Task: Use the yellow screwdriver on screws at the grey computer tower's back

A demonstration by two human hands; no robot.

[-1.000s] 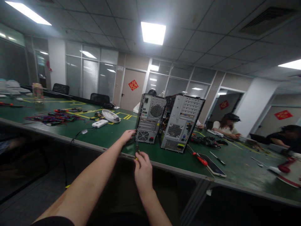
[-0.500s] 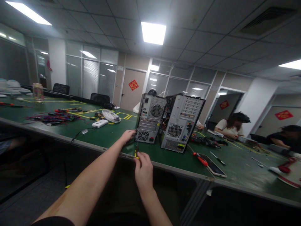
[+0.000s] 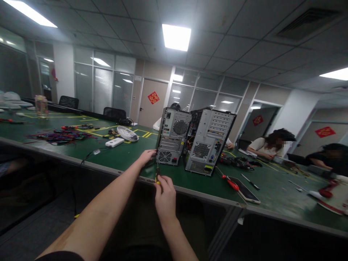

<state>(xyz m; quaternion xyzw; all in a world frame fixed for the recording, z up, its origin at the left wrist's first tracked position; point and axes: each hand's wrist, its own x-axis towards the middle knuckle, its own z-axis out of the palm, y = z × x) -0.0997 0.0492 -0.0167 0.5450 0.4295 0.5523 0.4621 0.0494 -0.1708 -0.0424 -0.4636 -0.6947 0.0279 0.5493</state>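
Two computer towers stand upright side by side, their rear panels facing me. My left hand [image 3: 147, 157] rests against the lower left side of the left computer tower [image 3: 174, 136], fingers stretched out and their tips partly hidden. Below that tower's rear panel, my right hand [image 3: 166, 192] pinches the handle of a black-and-yellow screwdriver [image 3: 157, 176]. Its thin shaft points up to the panel's bottom left corner; I cannot tell whether the tip touches a screw. The right computer tower [image 3: 208, 143] is untouched.
On the green table [image 3: 130, 161], a white power bank-like box [image 3: 114, 142], a white oval mesh piece [image 3: 127, 133] and a heap of thin wires [image 3: 61, 137] lie left. A red screwdriver [image 3: 230, 182] touches a phone [image 3: 246, 191] at right. Other people sit beyond.
The whole view has shifted very slightly. Both hands, the screwdriver and the towers keep nearly the same places relative to each other.
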